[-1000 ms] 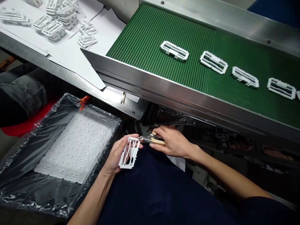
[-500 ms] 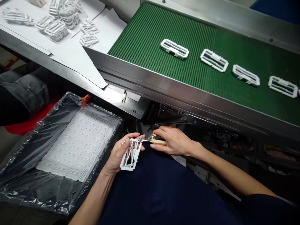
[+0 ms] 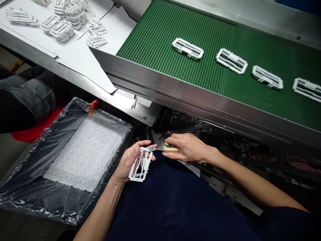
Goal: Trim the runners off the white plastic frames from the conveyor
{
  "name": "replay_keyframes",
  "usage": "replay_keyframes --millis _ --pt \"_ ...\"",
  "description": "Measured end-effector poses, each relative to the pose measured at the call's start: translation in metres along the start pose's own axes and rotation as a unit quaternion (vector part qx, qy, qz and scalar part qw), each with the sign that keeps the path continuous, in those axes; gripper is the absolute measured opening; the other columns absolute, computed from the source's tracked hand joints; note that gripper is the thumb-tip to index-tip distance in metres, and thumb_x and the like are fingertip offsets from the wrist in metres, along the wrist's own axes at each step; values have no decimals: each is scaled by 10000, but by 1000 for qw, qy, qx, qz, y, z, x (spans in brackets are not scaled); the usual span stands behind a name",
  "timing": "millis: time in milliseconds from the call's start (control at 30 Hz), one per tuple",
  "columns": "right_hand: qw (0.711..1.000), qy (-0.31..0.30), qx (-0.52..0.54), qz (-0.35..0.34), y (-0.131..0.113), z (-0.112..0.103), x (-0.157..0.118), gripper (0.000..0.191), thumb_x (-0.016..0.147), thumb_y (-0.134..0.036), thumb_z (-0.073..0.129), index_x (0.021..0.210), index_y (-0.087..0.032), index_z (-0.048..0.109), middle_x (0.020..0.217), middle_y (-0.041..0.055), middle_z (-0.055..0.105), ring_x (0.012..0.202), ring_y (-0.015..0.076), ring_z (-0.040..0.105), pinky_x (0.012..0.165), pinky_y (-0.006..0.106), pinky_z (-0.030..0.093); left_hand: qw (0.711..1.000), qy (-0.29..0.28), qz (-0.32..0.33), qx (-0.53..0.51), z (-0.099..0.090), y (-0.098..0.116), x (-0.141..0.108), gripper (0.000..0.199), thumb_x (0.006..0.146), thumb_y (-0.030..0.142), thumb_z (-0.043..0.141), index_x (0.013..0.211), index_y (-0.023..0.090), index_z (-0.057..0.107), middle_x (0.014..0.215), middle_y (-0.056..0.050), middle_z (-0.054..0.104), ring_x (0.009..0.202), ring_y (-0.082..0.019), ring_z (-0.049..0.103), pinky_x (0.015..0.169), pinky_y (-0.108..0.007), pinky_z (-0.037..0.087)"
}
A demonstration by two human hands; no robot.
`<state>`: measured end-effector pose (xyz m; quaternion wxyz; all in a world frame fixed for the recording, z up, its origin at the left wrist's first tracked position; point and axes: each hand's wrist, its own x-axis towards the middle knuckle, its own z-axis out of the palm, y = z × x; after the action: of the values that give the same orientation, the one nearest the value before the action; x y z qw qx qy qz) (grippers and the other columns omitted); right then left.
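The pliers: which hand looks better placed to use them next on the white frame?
Probably the right: the right hand grips the pliers by the handles, their tips at the upper end of the white frame, while the left hand is occupied holding that frame.

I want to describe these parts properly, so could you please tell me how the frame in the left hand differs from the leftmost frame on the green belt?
The held frame is gripped in the left hand, while the belt frame lies on the green belt. The held frame's long sides run steeply in view; the belt frame's slant gently. Both are white, oblong and open.
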<state>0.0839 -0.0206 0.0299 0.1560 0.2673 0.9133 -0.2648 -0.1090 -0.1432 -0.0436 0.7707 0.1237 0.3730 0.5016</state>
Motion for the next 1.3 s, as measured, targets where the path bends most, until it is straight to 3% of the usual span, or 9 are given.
replay_keyframes --millis 133,267,400,567,767,867,1133,1300 --pt "996 15 89 11 3 6 1 317 845 -453 498 916 -163 605 752 16 574 610 100 489 540 221 281 1000 3 -5 -22 0 0 0 465 847 479 539 1162 137 529 788 -108 709 609 -155 647 430 -156 444" --pt "965 29 242 96 0 15 1 327 859 -478 470 875 -171 581 705 -15 568 598 93 475 547 214 306 998 17 10 -52 -1 -1 1 447 851 469 541 1157 144 552 964 -119 693 731 -162 657 502 -168 501" --pt "912 94 361 168 -13 25 6 346 835 -513 487 761 -177 519 684 -34 528 607 91 456 549 209 331 996 55 30 -66 2 0 7 377 864 435 540 1096 143 587 1125 -128 644 820 -168 656 541 -174 526" --pt "869 138 444 171 -29 32 16 238 826 -427 520 817 -190 502 687 -41 516 588 91 446 549 216 356 990 87 49 -97 7 5 18 344 876 436 519 1023 141 616 1072 -106 667 836 -165 663 592 -190 548" --pt "829 164 504 181 -31 38 19 174 818 -364 531 833 -201 473 702 -37 547 580 99 485 562 229 399 987 86 61 -119 4 11 23 329 892 430 488 998 147 618 1085 -93 663 850 -170 661 591 -209 556" --pt "825 163 511 176 -34 38 19 170 820 -360 530 827 -200 472 687 -40 530 587 102 490 563 230 407 985 93 61 -134 4 13 24 324 907 418 464 999 147 617 1064 -88 670 838 -162 663 605 -212 556" --pt "850 169 456 200 -50 40 25 217 820 -420 528 822 -205 491 722 -29 576 632 114 532 602 239 407 983 110 67 -133 3 13 24 322 863 436 534 993 150 606 1067 -83 663 838 -167 655 669 -255 562" --pt "867 210 396 216 -62 45 33 400 674 -545 657 881 -224 539 762 -26 607 675 140 547 620 258 398 971 187 142 -37 20 12 33 230 782 305 677 927 152 585 898 -44 674 708 -130 643 633 -224 541"
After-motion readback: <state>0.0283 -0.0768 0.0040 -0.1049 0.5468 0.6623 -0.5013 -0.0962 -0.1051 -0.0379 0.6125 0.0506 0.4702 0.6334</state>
